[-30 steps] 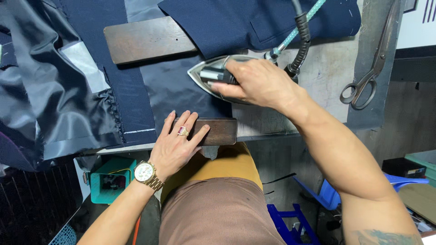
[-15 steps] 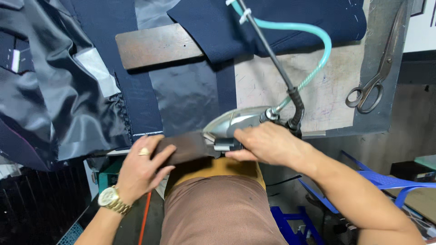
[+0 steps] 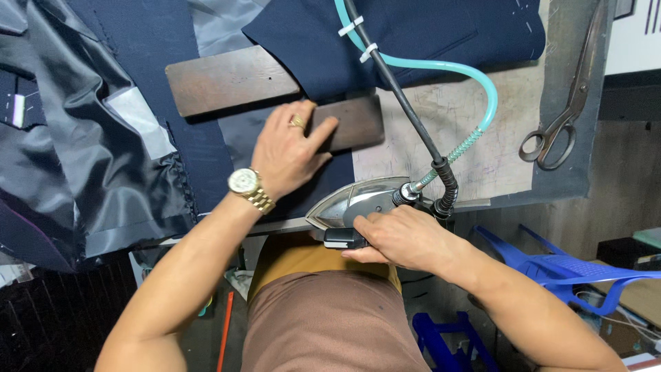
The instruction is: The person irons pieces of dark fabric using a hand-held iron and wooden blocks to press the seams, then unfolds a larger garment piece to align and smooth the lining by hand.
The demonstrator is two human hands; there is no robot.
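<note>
I see L hand (image 3: 292,148) spread flat, pressing small wood block (image 3: 348,124) onto navy cloth (image 3: 172,41) mid-table. R hand (image 3: 403,238) wrapped round iron (image 3: 361,203) handle at table's near edge, off the cloth. My guess: pressing underway, not finished.

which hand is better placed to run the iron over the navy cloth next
Right, probably: the right hand already grips the iron at the table edge, while the left hand lies flat on the wooden block.
</note>
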